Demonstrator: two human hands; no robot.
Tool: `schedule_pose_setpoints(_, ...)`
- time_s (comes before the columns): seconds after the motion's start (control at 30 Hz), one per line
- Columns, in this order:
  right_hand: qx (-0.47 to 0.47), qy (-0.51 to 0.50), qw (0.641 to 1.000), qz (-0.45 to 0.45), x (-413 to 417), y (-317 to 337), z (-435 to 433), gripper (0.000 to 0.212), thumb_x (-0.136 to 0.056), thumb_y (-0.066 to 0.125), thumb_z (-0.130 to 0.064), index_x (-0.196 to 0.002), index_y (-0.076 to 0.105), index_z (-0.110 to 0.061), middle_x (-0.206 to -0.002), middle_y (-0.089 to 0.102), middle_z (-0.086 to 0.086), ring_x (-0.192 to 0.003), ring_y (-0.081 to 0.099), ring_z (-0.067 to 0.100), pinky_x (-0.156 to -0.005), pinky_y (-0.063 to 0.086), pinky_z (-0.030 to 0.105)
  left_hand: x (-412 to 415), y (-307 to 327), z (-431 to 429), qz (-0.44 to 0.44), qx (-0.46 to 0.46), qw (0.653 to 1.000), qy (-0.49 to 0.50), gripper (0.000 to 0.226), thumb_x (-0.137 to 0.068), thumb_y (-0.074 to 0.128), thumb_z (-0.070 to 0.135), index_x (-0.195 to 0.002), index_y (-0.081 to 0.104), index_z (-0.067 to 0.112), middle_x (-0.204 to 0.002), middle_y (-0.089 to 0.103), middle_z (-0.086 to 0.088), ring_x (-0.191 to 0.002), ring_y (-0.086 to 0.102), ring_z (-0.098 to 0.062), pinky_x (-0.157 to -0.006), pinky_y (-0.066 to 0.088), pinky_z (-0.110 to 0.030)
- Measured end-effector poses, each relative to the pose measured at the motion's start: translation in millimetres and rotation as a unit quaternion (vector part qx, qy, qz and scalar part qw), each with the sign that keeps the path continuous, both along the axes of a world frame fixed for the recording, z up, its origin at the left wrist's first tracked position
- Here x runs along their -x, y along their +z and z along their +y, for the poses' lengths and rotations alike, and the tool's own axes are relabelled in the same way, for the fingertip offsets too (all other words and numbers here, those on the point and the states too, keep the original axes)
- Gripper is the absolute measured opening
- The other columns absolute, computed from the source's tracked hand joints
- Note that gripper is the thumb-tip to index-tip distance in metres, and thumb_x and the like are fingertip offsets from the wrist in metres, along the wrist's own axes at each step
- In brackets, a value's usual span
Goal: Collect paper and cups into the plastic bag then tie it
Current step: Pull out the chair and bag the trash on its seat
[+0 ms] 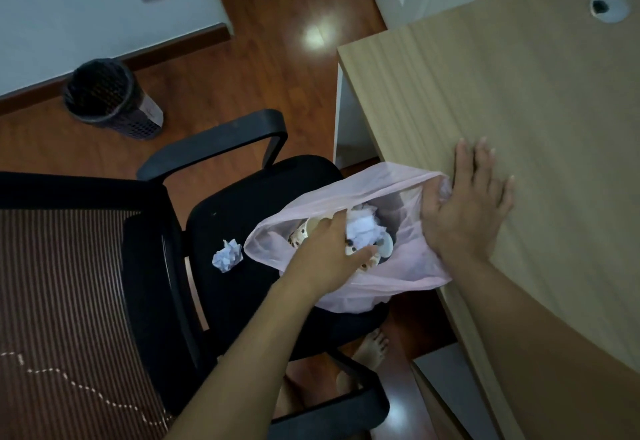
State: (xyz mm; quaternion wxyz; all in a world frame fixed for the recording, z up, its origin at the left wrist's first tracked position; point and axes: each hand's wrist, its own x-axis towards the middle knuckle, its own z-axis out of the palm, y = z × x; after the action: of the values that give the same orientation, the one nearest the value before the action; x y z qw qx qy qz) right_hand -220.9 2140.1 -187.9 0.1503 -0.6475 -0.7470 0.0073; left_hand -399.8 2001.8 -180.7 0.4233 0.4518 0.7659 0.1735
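The plastic bag [398, 280] stands open on the seat of the black chair [242, 197], at the seat's edge nearest the desk [519, 110], with its far rim drawn up onto the desk's near edge. The right hand [467, 204] lies flat there with fingers spread, pinning that rim to the wood.

The left hand [329, 249] reaches into the mouth, its fingers curled round a spotted cup [304, 231], with crumpled white paper [363, 228] just beside it in the bag. Collecting looks mostly done. One paper ball [228, 255] is left on the seat, just beside the bag's rim, and the tying has not begun.

A lined waste basket [104, 96] stands on the floor, well apart. The armrest [221, 138] borders the seat's far edge, and a bare foot [372, 349] shows below its front edge. Nothing blocks the way to the paper ball.
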Motion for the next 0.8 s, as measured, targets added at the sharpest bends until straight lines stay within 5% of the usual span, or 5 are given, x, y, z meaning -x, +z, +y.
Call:
schedule_pose_setpoints(0.2,0.004,-0.001,1.000,0.001,0.6,2.1,0.4,0.069,-0.104,0.050,-0.042,-0.169,0.035,-0.026,-0.179,0.029,0.004,-0.166,0.024,0.024,-0.133,0.014,0.057,46.5,34.1,-41.5,0.033,-0.212,0.934,0.285,0.024,-0.111,0.057,0.033,-0.106,0.078,0.024,-0.076,0.075,0.007,-0.063,0.071,-0.010,-0.063,0.058,-0.030)
schedule_pose_setpoints(0.33,0.000,0.002,1.000,0.007,-0.2,2.0,-0.7,0.068,-0.104,0.052,-0.040,-0.168,0.036,-0.026,-0.178,0.030,0.004,-0.166,0.023,0.024,-0.132,0.015,0.058,93.7,-23.1,-83.3,0.154,-0.181,0.885,0.399,0.015,-0.107,0.056,0.020,-0.114,0.069,0.019,-0.108,0.064,0.002,-0.093,0.065,-0.012,-0.082,0.054,-0.027)
schedule_pose_setpoints(0.5,-0.003,0.001,1.000,0.004,-0.3,-1.7,0.7,0.067,-0.104,0.052,-0.040,-0.168,0.037,-0.026,-0.178,0.030,0.004,-0.165,0.025,0.024,-0.132,0.016,0.059,119.9,-118.3,-134.7,0.102,0.095,0.952,0.273,0.075,-0.096,0.076,0.034,-0.162,0.040,0.028,-0.157,0.034,-0.016,-0.140,0.044,-0.038,-0.114,0.045,-0.050)
schedule_pose_setpoints(0.6,0.001,0.002,1.000,0.003,-0.5,-3.5,0.9,0.067,-0.104,0.051,-0.040,-0.168,0.036,-0.027,-0.179,0.028,0.004,-0.166,0.024,0.024,-0.133,0.015,0.058,123.7,-146.8,-149.8,0.128,0.113,0.966,0.193,0.066,-0.095,0.074,0.021,-0.156,0.048,0.028,-0.155,0.036,-0.017,-0.134,0.046,-0.044,-0.112,0.047,-0.052)
schedule_pose_setpoints(0.8,0.001,-0.002,1.000,-0.001,0.3,-4.4,2.2,0.067,-0.104,0.050,-0.041,-0.168,0.036,-0.027,-0.179,0.028,0.002,-0.166,0.023,0.023,-0.133,0.014,0.057,124.4,-150.3,-142.8,0.085,0.094,0.948,0.291,0.033,-0.095,0.067,0.007,-0.128,0.068,0.008,-0.130,0.056,-0.019,-0.105,0.063,-0.029,-0.087,0.045,-0.033)
